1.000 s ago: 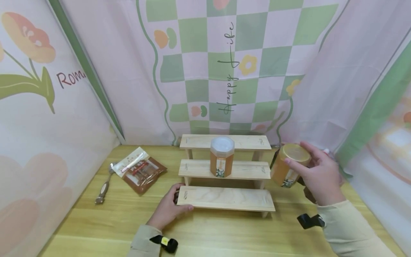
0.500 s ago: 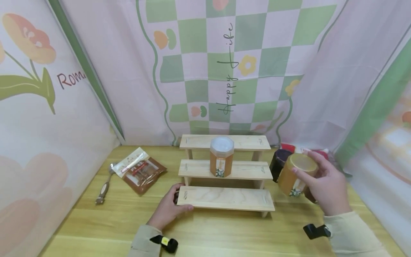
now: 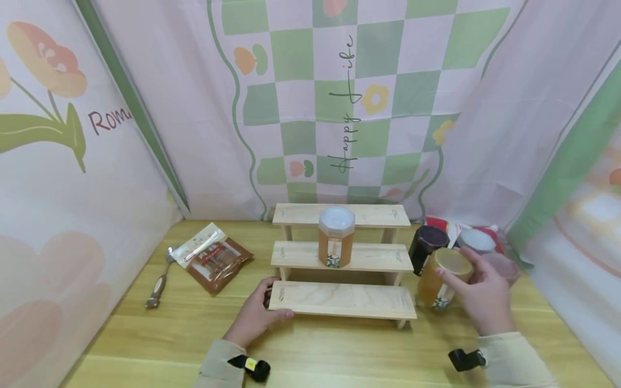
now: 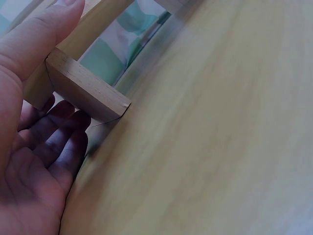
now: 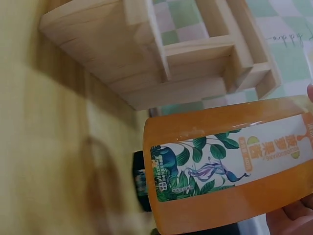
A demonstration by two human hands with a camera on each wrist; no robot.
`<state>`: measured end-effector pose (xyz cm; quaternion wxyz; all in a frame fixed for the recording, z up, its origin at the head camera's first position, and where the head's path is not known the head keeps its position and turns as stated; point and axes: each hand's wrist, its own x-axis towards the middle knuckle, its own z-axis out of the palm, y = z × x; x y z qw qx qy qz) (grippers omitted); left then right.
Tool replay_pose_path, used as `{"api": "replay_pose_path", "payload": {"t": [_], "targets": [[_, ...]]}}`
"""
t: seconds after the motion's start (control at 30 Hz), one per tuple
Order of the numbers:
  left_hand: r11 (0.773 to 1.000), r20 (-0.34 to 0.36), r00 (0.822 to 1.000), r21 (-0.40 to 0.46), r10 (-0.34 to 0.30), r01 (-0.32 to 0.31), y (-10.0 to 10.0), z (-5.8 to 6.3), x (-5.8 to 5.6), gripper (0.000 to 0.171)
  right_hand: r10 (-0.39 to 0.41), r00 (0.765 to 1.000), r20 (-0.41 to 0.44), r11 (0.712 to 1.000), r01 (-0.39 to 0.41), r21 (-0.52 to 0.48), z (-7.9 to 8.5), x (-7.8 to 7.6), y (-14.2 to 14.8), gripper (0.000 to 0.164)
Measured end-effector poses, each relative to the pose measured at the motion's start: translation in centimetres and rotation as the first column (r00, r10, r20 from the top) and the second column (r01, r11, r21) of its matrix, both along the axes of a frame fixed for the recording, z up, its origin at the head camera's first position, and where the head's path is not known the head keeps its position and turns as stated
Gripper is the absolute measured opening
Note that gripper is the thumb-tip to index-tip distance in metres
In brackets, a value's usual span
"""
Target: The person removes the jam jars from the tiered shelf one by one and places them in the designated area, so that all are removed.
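Observation:
My right hand [image 3: 490, 302] grips an orange jar [image 3: 430, 285] with a yellow lid, to the right of a three-step wooden display stand [image 3: 344, 297]. In the right wrist view the jar's printed label [image 5: 230, 159] shows, and its base looks a little above the table. My left hand [image 3: 256, 317] holds the left end of the stand's lowest step, thumb at the front edge. The left wrist view has its fingers [image 4: 68, 147] curled by the stand's leg [image 4: 88, 88]. A second orange jar [image 3: 335, 245] with a clear whitish lid stands on the middle step.
Behind the held jar are a dark-lidded jar [image 3: 427, 242], a white-lidded container [image 3: 476, 241], a pinkish container [image 3: 502, 267] and a red package [image 3: 435, 221]. At left lie a brown-and-clear food packet [image 3: 213, 258] and a metal-ended utensil [image 3: 157, 285]. Fabric curtains [image 3: 373, 134] enclose the table.
My right hand has carried the yellow-lidded jar down, first slightly rightward and then back left, uncovering the containers behind it. My left hand and the stand have stayed put.

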<state>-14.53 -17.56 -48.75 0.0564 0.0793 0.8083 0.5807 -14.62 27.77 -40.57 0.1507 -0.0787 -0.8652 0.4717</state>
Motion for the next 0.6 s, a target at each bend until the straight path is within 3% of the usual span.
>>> {"api": "replay_pose_path", "payload": {"t": [0.3,0.6], "targets": [[1.000,-0.006,1.000,-0.008,-0.007,0.007,0.0,-0.5,-0.2,0.100,-0.021,0.999,0.028,1.000,0.021,-0.015,-2.3,-0.5,-0.1,0.092],[1.000,-0.013,1.000,-0.029,0.004,-0.004,0.0,-0.5,-0.2,0.098,-0.010,1.000,0.009,1.000,0.010,-0.021,-2.9,-0.9,0.1,0.092]]}}
